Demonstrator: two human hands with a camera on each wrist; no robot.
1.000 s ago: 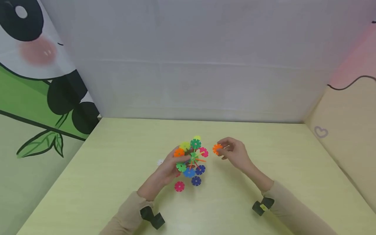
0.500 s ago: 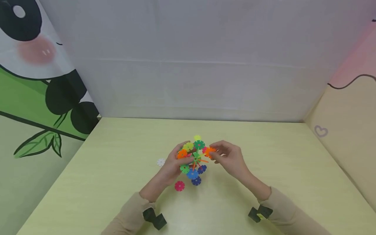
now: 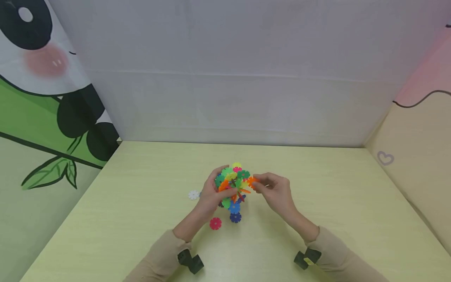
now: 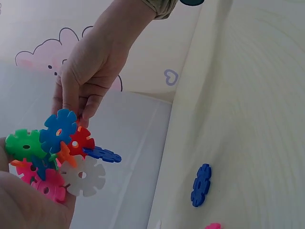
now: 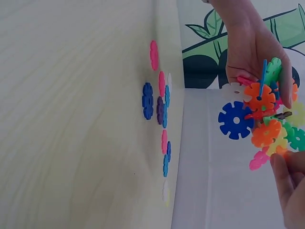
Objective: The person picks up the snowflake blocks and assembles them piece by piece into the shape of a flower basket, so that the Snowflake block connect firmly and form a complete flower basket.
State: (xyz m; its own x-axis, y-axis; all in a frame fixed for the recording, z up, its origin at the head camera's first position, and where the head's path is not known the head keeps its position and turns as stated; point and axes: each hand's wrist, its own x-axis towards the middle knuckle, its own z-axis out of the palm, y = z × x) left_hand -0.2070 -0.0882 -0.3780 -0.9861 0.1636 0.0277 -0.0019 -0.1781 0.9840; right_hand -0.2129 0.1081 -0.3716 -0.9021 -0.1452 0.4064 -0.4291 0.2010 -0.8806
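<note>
Head view: I saw the counter [image 3: 317,176] run wide to either side, far edge [image 3: 282,146] beyond.
Left grip [image 3: 209,195]: held the disc cluster [image 3: 239,183] above it.
Right grip [image 3: 277,192]: pinched an orange disc [image 3: 251,181] at the cluster's right edge.

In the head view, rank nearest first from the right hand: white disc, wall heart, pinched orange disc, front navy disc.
1. Orange disc, pinched by the right hand.
2. Front navy disc, to its left.
3. White disc, farther left.
4. Heart, on the right wall.
</note>
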